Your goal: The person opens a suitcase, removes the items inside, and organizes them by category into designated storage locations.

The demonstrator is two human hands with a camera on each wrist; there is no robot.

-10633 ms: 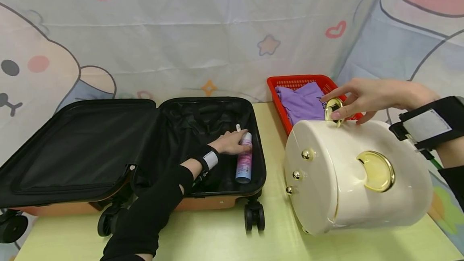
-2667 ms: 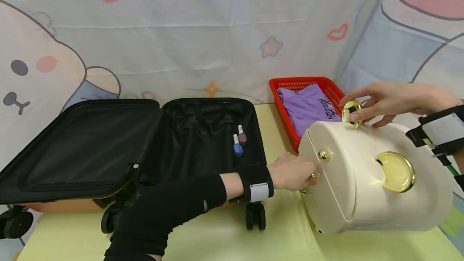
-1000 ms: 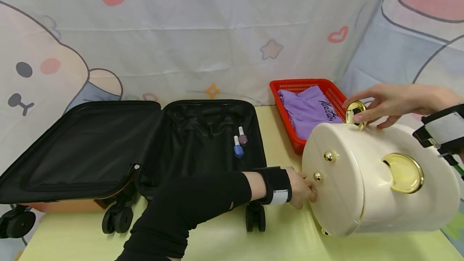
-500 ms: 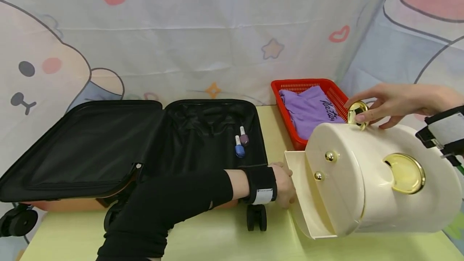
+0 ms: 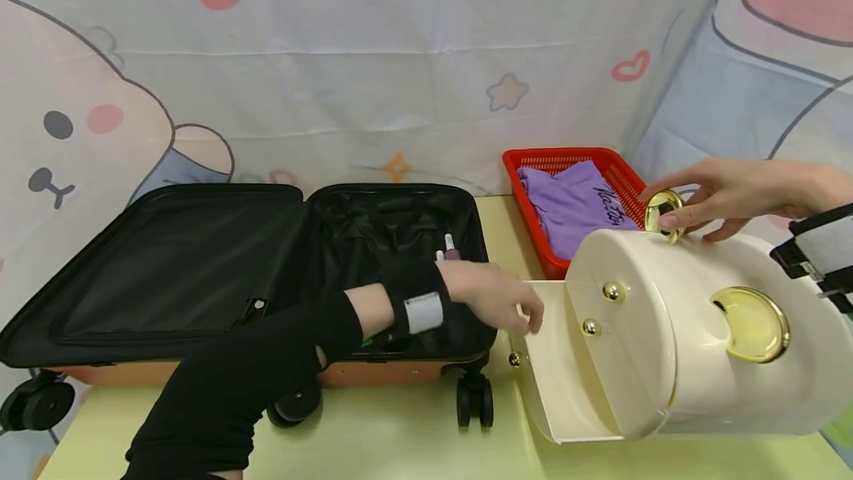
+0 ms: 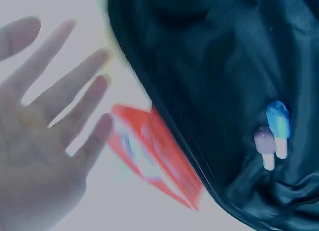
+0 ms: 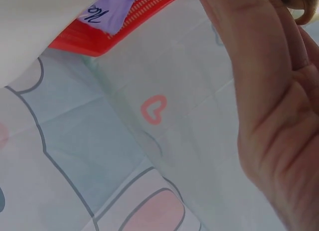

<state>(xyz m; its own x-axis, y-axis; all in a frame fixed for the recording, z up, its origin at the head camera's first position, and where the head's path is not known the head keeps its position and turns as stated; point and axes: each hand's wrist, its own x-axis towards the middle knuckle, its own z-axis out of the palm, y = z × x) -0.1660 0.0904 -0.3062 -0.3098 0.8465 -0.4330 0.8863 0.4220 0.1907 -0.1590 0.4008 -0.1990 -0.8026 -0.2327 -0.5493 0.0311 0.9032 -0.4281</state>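
A cream storage box (image 5: pixel 693 332) with gold knobs stands on the right. Its lowest drawer (image 5: pixel 560 361) is pulled out, and no item shows inside. My left hand (image 5: pixel 489 295) hovers between the suitcase's right rim and the drawer, holding nothing; the left wrist view has its fingers spread. My right hand (image 5: pixel 733 191) pinches the gold ring handle (image 5: pixel 664 215) on top of the box. In the black-lined suitcase (image 5: pixel 400 221) lie two small bottles resembling nail polish, one blue (image 6: pixel 279 118) and one purple (image 6: pixel 264 140); the left arm partly covers them in the head view.
Behind the box is a red basket (image 5: pixel 556 261) with a folded purple cloth (image 5: pixel 569 202). The suitcase's other half (image 5: pixel 180 272) lies open on the left. Its wheels (image 5: pixel 474 400) stick out toward the table's (image 5: pixel 393 435) front. A printed curtain (image 5: pixel 333 80) hangs behind.
Earlier, a pink-and-blue spray bottle left the suitcase. Just now my left hand drew out the lowest drawer, let go and moved up and left. My right hand kept the handle.
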